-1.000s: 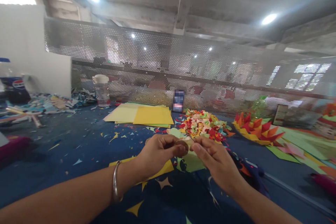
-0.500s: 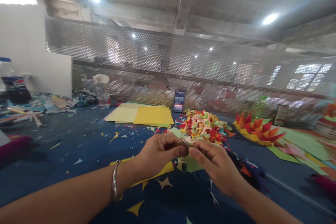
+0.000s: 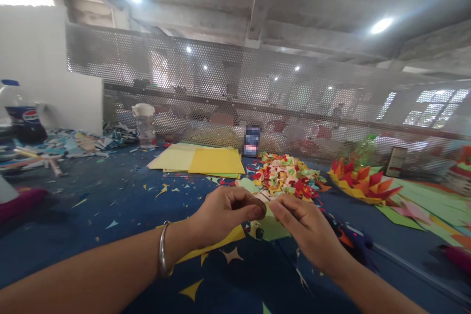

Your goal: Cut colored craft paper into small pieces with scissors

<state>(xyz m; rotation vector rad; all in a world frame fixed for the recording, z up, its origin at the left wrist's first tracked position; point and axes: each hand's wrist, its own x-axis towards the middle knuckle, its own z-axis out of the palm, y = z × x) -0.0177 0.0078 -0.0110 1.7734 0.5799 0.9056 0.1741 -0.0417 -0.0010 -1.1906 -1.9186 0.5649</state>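
Behind the blue table (image 3: 125,189), a perforated metal screen (image 3: 206,88) is running across the room, and a phone (image 3: 252,141) is leaning upright near its foot. From where I'm standing, everything is turning on the small gap between the person's two hands. Thumb and forefinger of the left hand (image 3: 226,216) are coming together in a narrow pinch, and those of the right hand (image 3: 303,221) are facing them just across the gap, pinching as narrowly. Between them a thin sliver (image 3: 264,196) is showing, its long axis slanting from the left fingertips down toward the right ones, so neither hand is lying clearly nearer. Both seem to be gripping it, though the fingers are hiding its ends and I can't tell its material. Below the right fingertips, a pale green sheet (image 3: 275,229) is lying on the table; under the left wrist, a yellow sheet (image 3: 224,244) is showing. Straight beyond the hands, a heap of small folded papers (image 3: 287,172) is spreading, well short of the screen.
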